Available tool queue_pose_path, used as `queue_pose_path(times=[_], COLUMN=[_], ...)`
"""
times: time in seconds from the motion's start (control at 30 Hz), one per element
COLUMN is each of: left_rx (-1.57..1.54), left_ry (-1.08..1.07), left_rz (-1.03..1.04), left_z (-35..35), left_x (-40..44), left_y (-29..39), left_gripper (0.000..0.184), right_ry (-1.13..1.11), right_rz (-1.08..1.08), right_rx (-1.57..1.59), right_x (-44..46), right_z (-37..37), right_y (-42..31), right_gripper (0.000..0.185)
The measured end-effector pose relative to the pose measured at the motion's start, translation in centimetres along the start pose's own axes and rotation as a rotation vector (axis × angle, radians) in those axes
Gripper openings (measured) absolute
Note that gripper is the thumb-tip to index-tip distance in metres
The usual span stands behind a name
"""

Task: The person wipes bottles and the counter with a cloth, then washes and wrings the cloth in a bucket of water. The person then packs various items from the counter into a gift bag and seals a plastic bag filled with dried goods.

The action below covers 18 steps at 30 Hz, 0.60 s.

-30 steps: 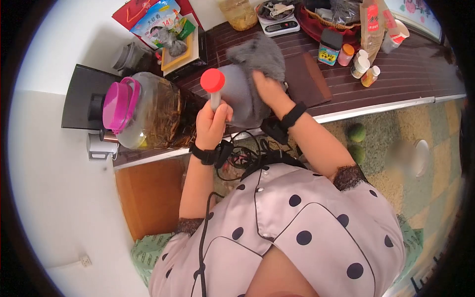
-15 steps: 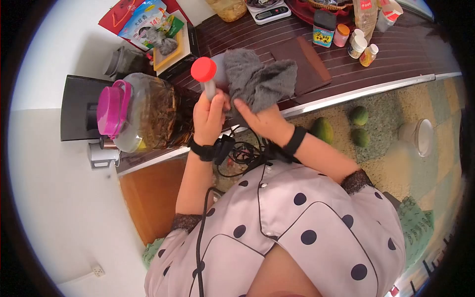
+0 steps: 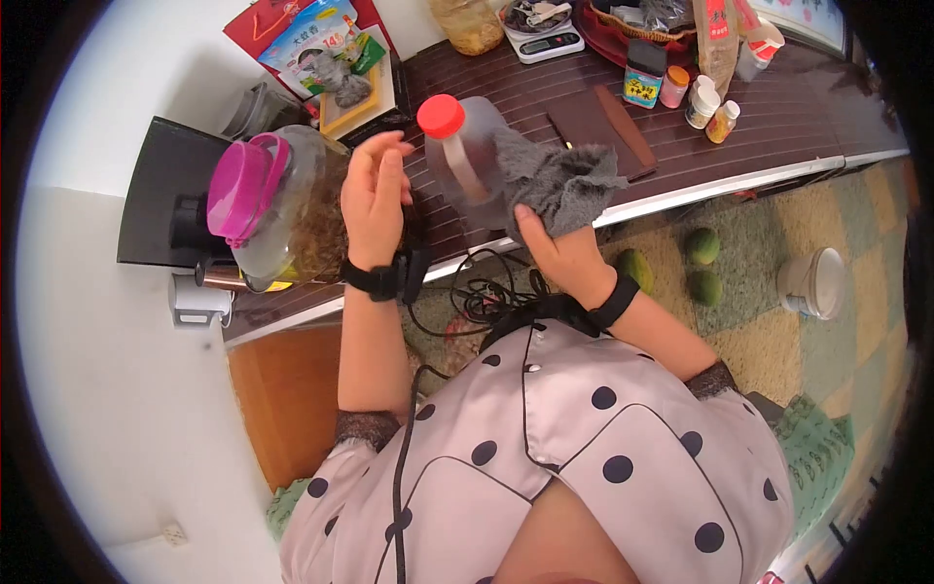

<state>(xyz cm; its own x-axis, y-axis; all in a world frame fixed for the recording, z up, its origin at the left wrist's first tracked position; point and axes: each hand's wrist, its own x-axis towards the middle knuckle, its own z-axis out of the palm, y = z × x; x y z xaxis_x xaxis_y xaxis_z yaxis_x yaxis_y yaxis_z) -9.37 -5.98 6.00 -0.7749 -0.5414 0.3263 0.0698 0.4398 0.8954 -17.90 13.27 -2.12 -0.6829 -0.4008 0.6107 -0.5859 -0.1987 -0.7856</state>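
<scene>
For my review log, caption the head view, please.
Right hand holds a grey cloth at a red-capped jug's side; the open left hand is near a pink-lidded jar.

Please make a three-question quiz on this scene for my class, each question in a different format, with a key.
1. Multiple choice. Which hand holds the crumpled, fluffy grey cloth? A) left B) right C) neither
2. Fill in. The translucent, rounded plastic jug has a round ____ cap.
3. True or false, about the left hand: it is gripping the jug's handle.

Key:
1. B: the right hand holds it.
2. Red.
3. False: it is open and off the handle.
</scene>
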Motion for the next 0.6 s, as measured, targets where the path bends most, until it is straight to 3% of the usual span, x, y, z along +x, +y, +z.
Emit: queue_pose_path(times=[0.2, 0.27, 0.43, 0.6], left_rx=[0.232, 0.253, 0.255, 0.283], left_ry=[-0.127, -0.252, -0.271, -0.229], left_rz=[0.272, 0.421, 0.404, 0.361], left_z=[0.8, 1.7, 1.7, 2.2], left_x=[3.7, 4.6, 4.5, 4.3], left_y=[0.0, -1.0, -0.7, -0.7], left_gripper=[0.042, 0.041, 0.039, 0.039], right_ry=[-0.07, -0.059, -0.189, -0.268], right_rz=[-0.027, -0.166, -0.225, -0.23], right_rx=[0.09, -0.152, -0.499, -0.462], right_x=[2.3, 1.6, 1.2, 2.9], right_z=[3.2, 3.7, 3.5, 1.3], right_y=[-1.2, -0.3, 1.6, 2.9], right_gripper=[0.025, 0.023, 0.032, 0.038])
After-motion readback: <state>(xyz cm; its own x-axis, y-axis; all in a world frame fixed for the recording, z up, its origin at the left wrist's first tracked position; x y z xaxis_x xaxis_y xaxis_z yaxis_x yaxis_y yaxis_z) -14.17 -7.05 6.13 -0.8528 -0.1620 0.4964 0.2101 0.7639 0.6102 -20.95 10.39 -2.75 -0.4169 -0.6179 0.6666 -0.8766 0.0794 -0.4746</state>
